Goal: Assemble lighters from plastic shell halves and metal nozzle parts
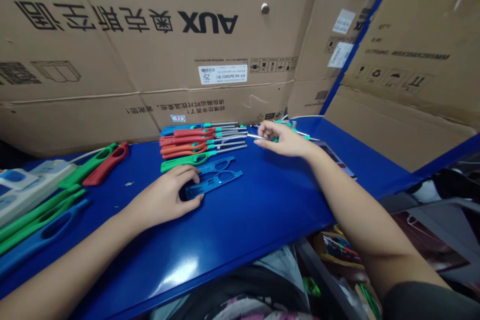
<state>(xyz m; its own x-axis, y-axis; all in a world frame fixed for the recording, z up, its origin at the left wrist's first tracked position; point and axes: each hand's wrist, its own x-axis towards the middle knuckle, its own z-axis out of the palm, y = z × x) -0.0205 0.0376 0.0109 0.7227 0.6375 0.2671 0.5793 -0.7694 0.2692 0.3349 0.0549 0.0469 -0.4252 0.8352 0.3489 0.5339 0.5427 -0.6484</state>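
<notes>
Printed brown cardboard [150,60] is walling in a glossy blue tabletop [270,200], with inverted AUX lettering running across the upper part of the frame. At centre, the left hand [165,197] is curving over the handle ends of two blue lighter shell halves [210,187], its thumb and fingers standing apart; whether it is gripping them, I cannot tell. Right of centre, the right hand [287,141] is pinching a thin metal tube [256,136] between thumb and curled fingers. Just above the shells, a green lighter [179,162] is lying nearest, with orange, red and blue lighters stacking up behind it, their metal tips pointing right. Past the right hand, loose metal tubes with green ends [298,130] are lying near the cardboard, and a flat dark object [335,156] is partly hiding behind the forearm. Toward the left edge, a white power strip [32,194] is sitting among green, red and blue lighter handles. At lower right, a container [339,252] is holding small coloured parts.
</notes>
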